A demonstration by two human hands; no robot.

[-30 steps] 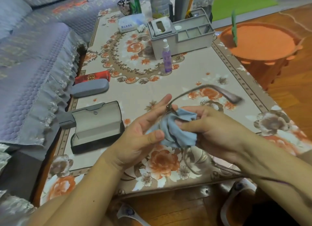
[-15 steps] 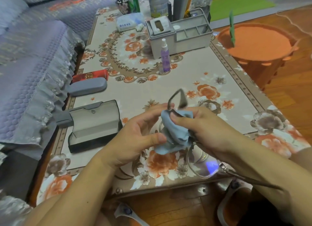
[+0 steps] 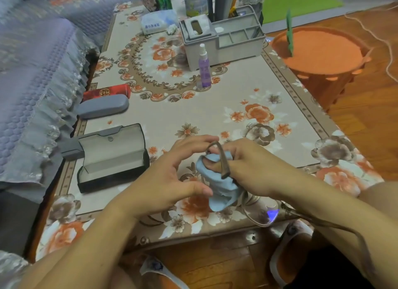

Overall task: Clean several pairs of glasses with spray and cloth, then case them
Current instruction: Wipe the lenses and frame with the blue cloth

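Note:
A pair of thin brown-framed glasses [image 3: 259, 212] is held over the near edge of the table. My left hand [image 3: 172, 176] pinches the frame, fingertips at the upper hinge and thumb at the lower rim. My right hand [image 3: 252, 165] grips a light blue cloth [image 3: 221, 189] wrapped around one lens, with its thumb pressed into the cloth. One temple lies folded across the cloth; the other reaches back to the right under my right forearm. An open black case [image 3: 112, 157] lies to the left. A purple spray bottle [image 3: 204, 68] stands mid-table.
A closed grey case [image 3: 103, 108] and a red case [image 3: 107, 91] lie at the table's left edge beside the sofa [image 3: 32, 73]. A grey organiser [image 3: 232, 43] and tissue pack [image 3: 159, 22] stand at the far end. An orange basket [image 3: 323, 51] is on the floor at right.
The upper temple, stretched out to the right a second ago, has swung up and folded down across the cloth. Both hands stay in place around the wrapped lens.

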